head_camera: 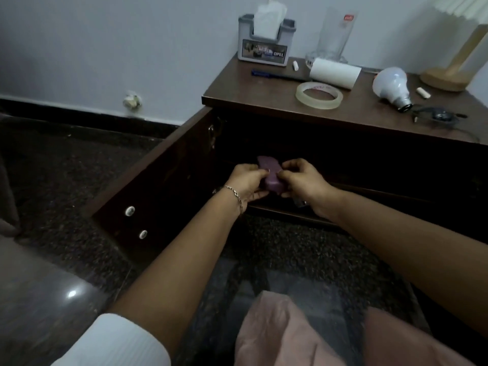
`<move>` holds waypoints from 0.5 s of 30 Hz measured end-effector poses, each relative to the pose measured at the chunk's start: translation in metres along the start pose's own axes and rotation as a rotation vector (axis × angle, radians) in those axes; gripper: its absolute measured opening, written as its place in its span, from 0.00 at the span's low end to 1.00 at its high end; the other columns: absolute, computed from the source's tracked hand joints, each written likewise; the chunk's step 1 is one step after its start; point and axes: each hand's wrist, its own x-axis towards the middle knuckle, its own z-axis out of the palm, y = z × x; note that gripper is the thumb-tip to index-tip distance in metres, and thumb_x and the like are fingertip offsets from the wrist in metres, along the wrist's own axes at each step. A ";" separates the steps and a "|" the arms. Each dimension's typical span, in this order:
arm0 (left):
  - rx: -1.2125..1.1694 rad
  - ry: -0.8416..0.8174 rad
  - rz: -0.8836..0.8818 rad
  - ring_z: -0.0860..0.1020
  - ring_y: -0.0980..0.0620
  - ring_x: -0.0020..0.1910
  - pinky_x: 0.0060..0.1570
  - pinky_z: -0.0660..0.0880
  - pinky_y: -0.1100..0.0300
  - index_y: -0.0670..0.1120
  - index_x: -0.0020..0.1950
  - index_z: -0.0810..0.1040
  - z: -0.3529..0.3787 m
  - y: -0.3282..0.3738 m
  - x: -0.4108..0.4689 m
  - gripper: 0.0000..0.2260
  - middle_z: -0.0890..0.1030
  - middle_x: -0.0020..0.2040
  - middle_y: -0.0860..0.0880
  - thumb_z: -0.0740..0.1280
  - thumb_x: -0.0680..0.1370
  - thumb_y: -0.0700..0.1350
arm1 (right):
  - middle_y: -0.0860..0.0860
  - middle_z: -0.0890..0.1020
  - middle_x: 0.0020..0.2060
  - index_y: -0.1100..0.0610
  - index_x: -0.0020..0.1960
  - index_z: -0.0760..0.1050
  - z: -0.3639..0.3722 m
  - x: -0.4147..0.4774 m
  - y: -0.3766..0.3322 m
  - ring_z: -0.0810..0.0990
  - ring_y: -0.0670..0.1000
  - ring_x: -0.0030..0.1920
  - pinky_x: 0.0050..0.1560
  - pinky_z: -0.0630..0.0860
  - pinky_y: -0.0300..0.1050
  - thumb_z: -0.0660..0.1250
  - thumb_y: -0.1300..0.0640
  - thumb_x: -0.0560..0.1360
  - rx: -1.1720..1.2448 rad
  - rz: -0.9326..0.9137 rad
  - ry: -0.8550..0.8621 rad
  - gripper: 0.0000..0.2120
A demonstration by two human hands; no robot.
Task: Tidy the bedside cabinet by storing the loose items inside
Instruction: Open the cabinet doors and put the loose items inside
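Inside cabinet (250, 95), hands (245, 180) (303, 180) grip indistinct purple object (273, 184)

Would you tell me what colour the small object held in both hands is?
The small rounded object is purple, clearest in the head view.

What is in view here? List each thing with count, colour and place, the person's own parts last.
cabinet: one, dark brown, by the wall, door open
tissue box: one, grey, top, back left
glass: one, clear, top, back
paper roll: one, white, in front of the glass
tape ring: one, clear, top, middle
light bulb: one, white, top, right
lamp: one, wooden base, far right
pen: one, blue, before the tissue box
purple object: one, purple, at the cabinet opening
left hand: one, bracelet on wrist, grips the purple object
right hand: one, grips the purple object
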 end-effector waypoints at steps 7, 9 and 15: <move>0.104 0.131 0.141 0.78 0.49 0.48 0.37 0.76 0.63 0.36 0.67 0.67 -0.017 0.015 0.057 0.24 0.77 0.55 0.40 0.69 0.74 0.37 | 0.53 0.79 0.53 0.55 0.58 0.72 0.031 0.071 0.001 0.81 0.52 0.50 0.49 0.80 0.46 0.65 0.57 0.77 0.058 -0.084 0.077 0.10; 0.147 0.170 0.155 0.78 0.48 0.48 0.38 0.76 0.63 0.35 0.68 0.66 -0.023 0.013 0.072 0.25 0.78 0.58 0.38 0.71 0.73 0.37 | 0.53 0.79 0.54 0.50 0.55 0.72 0.042 0.085 0.009 0.81 0.54 0.53 0.56 0.79 0.53 0.66 0.55 0.75 0.063 -0.097 0.070 0.09; 0.303 0.362 0.218 0.81 0.44 0.51 0.56 0.78 0.52 0.37 0.58 0.76 -0.028 0.007 0.103 0.17 0.81 0.52 0.42 0.72 0.70 0.37 | 0.53 0.79 0.53 0.52 0.56 0.71 0.064 0.114 0.010 0.79 0.53 0.53 0.55 0.78 0.48 0.66 0.57 0.75 0.065 -0.103 0.111 0.10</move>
